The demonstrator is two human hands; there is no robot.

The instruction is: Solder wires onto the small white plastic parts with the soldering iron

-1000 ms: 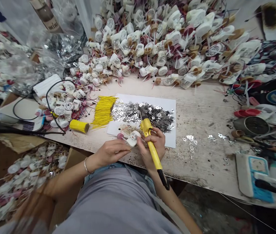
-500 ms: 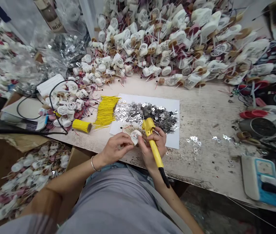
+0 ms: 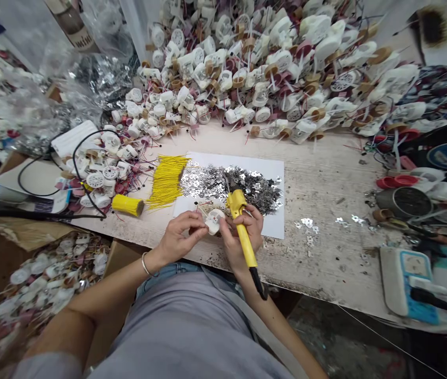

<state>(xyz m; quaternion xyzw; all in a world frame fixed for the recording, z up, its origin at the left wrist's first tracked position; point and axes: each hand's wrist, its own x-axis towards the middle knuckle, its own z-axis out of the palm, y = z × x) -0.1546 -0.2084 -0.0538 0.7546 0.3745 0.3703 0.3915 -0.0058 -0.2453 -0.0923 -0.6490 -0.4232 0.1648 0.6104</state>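
"Watching that desk just now, did you catch what shifted?"

"Only a small thing: the white plastic housing point(image 3: 214, 221) had rolled in the fingers, so its round face showed less than it had a moment before."

"Which hand had it?"

"The left hand point(image 3: 178, 238), closed in a pinch on it, a thin bangle point(image 3: 145, 265) at the wrist. The housing sat between both hands, just above the lower left part of a sheet of white paper point(image 3: 274, 226), toward the desk's near edge point(image 3: 326, 284)."

"And the right hand point(image 3: 242, 231)?"

"Closed around a yellow soldering iron point(image 3: 239, 229), with its fingertips point(image 3: 223, 225) right beside the housing; I couldn't tell whether they touched it. The iron's tip pointed away, over a pile of silvery stamped metal pieces point(image 3: 227, 189), well clear of the plastic."

"What lay to the left of that?"

"A bundle of cut yellow wires point(image 3: 167, 181) on the desk, and a yellow roll point(image 3: 127, 205) nearer the left side. Heaps of finished-looking white housings point(image 3: 247, 68) filled the far edge."
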